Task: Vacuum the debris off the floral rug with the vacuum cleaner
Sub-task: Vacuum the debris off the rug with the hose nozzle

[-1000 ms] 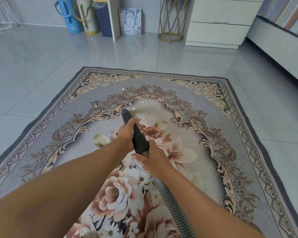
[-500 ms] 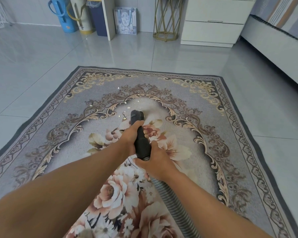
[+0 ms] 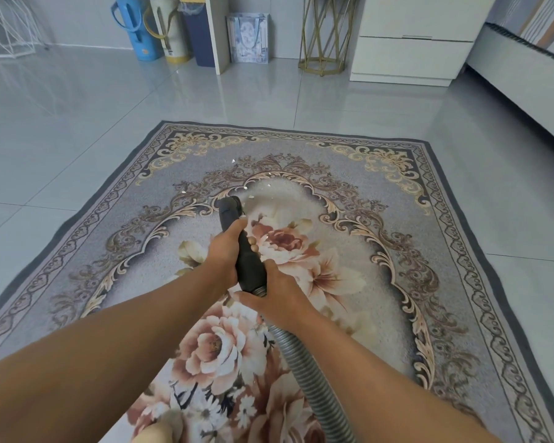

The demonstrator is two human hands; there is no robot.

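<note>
On one floral rug [image 3: 381, 219] — left hand [image 3: 226, 251] and right hand [image 3: 277, 295] grip one nozzle [image 3: 249, 263].

Floor [image 3: 77, 129]: pale grey glossy tiles, thin grout lines, furniture reflected along the far side

Rug [image 3: 397, 219] lies flat on the tiles, centre of view; dark grey border, gold scrollwork, pink and cream flowers in the middle

Small white bits of debris [image 3: 251, 196] scattered on the rug's far half, near the top of the arch pattern; one bit sits apart, farther up

Standing on tiles along far wall, left to right: white wire frame [image 3: 4, 27], blue flask [image 3: 138, 27], cream flask [image 3: 170, 30] just beside it, dark blue bin [image 3: 199, 36], white upright panel [image 3: 218, 33], patterned gift bag [image 3: 248, 38], gold wire stand [image 3: 325, 33], white drawer unit [image 3: 410, 55]

Bed base [image 3: 518, 75] on floor at right edge, well apart from rug
</note>
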